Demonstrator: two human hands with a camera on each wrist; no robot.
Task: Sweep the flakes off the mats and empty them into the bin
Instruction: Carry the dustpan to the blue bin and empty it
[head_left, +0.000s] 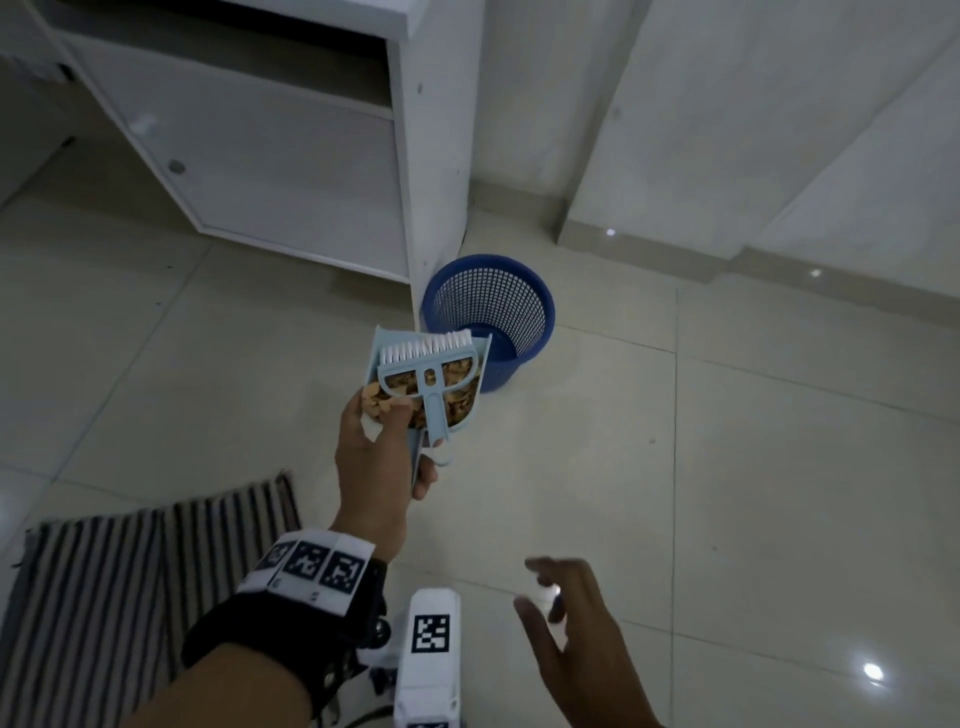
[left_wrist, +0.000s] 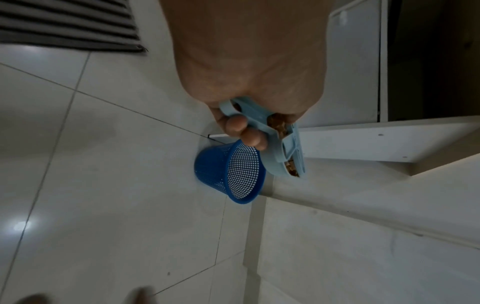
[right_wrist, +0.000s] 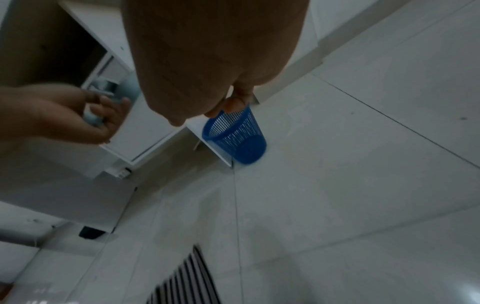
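Note:
My left hand grips the handles of a pale blue dustpan and of the small white-bristled brush lying in it. Brown flakes fill the pan under the brush. The pan is held in the air just short of the blue mesh bin, which stands on the floor against the cabinet corner. In the left wrist view the fingers curl round the dustpan's handle above the bin. My right hand hovers lower right with relaxed fingers, holding nothing.
A white cabinet stands at the back left, its side panel beside the bin. A grey striped mat lies on the tiled floor at lower left. The walls meet the floor behind the bin. Pale floor tiles spread to the right.

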